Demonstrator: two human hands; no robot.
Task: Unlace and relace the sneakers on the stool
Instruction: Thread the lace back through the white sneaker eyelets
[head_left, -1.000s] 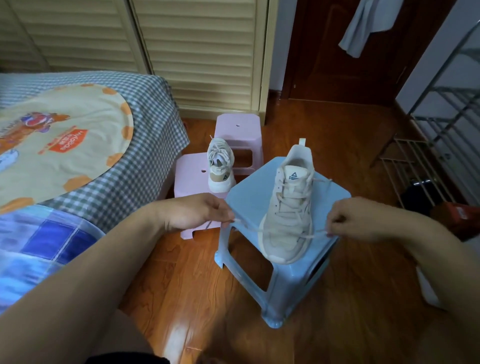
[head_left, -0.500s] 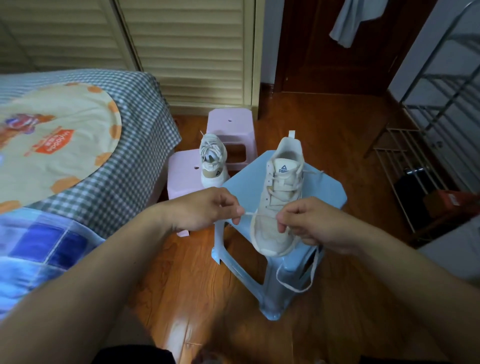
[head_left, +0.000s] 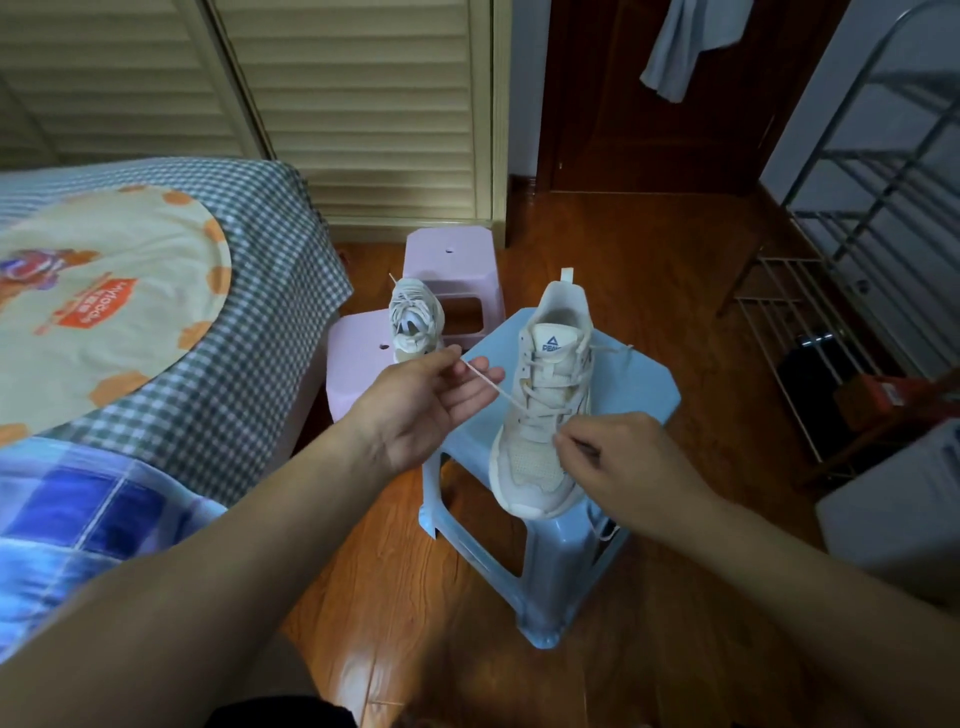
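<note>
Two sneakers: one sneaker (head_left: 545, 410) stands on the blue stool (head_left: 639, 395) in front of you, toe toward you; the second sneaker (head_left: 415, 325) stands on the pink stool (head_left: 358, 364) behind, near the bed (head_left: 249, 322).
Step in hand: you seem to be working the lace (head_left: 491, 387) through the lower eyelets of the near sneaker; whether you are taking it out or putting it in, I cannot tell from this moment.
How to do it well: keep the left strand lightly tight, so the crossings lie flat on the tongue. Pull along the line of the eyelet and not upward, because the sneaker is not held down and can slide or tip on the smooth stool. Match both ends in length before you go to the next row.
Left hand: your left hand (head_left: 426, 405) is palm up beside the sneaker; thumb and first finger pinch the lace end, the other fingers (head_left: 478, 382) are loosely spread under the strand.
Right hand: your right hand (head_left: 618, 462) is over the toe part, fingers curled close together, pinching the lace at the lower crossings. The loose end hangs down beside the stool.
Risk: a twisted strand stays twisted after tightening.
</note>
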